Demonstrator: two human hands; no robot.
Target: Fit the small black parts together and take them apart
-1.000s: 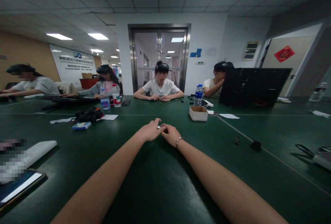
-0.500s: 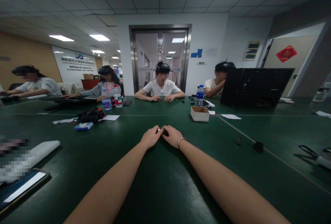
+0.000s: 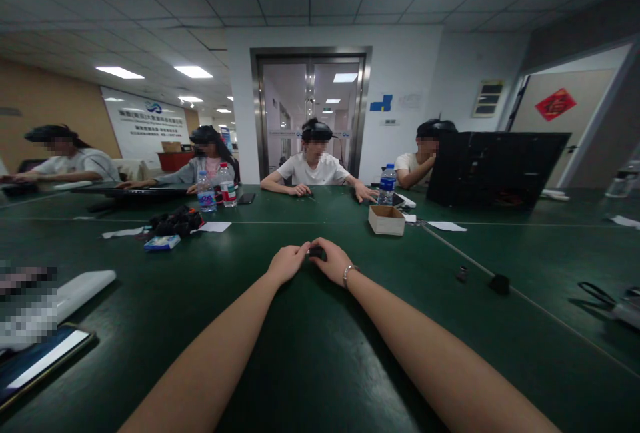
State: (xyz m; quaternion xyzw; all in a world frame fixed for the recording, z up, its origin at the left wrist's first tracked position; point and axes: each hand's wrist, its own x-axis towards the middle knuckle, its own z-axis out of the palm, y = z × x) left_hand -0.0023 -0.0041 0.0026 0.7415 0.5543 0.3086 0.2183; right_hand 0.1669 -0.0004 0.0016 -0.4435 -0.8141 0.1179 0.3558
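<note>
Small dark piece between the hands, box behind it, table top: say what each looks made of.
Small dark piece: black, possibly plastic; too small to be sure. Box: matt brown walls, open top, looks like cardboard. Table top: dark green with a dull sheen and thin seams, probably a rubber or vinyl mat.

Small dark part (image 3: 316, 252), pinched between both hands' fingertips, low over green table.
</note>
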